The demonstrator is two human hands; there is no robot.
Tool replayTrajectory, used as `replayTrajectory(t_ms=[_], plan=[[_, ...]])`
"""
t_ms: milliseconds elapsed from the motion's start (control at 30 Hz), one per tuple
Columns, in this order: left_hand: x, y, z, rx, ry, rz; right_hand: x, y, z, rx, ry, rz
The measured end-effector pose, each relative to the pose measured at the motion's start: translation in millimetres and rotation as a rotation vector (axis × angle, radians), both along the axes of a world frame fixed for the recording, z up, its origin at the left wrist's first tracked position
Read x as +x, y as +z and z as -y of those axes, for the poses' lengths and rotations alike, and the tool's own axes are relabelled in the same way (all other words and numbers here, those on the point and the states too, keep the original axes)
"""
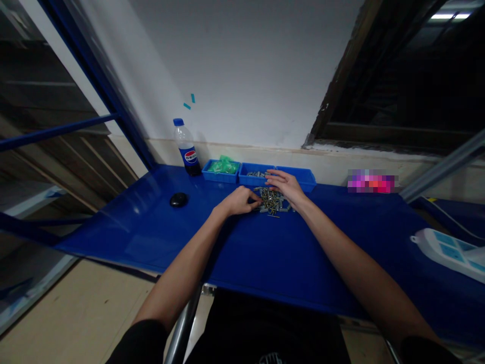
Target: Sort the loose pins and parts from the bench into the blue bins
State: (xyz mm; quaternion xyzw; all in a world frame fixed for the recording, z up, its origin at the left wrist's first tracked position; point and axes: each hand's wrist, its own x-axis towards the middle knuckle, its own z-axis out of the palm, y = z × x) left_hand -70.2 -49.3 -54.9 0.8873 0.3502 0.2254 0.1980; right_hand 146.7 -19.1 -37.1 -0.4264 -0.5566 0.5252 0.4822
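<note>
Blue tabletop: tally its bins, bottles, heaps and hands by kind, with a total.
Rectangular blue plastic bins: 3
Clear plastic bottle, blue cap: 1
Heap of small brass-coloured and grey pieces: 1
Bare left hand and bare right hand: 2
Total: 7

Left hand (239,201): grip unclear. White device (447,251): cut off right.

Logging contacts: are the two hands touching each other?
Apart; the head view shows the heap of small parts between the left hand and right hand.
</note>
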Motion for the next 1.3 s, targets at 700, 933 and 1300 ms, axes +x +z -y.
replayTrajectory(t_ms=[700, 933, 1300], plan=[[2, -3.5, -3, 0.015, 0.101, 0.179, 0, 0.8, 2, -0.040, 0.047, 0.052], [9, -2.7, -2, -0.181, 0.193, 0.531, -1, -4.4, 0, -0.052, 0.111, 0.168], [11, 0.3, -5, -0.196, 0.272, 0.719, 2, -2.3, 5, -0.237, 0.202, 0.030]])
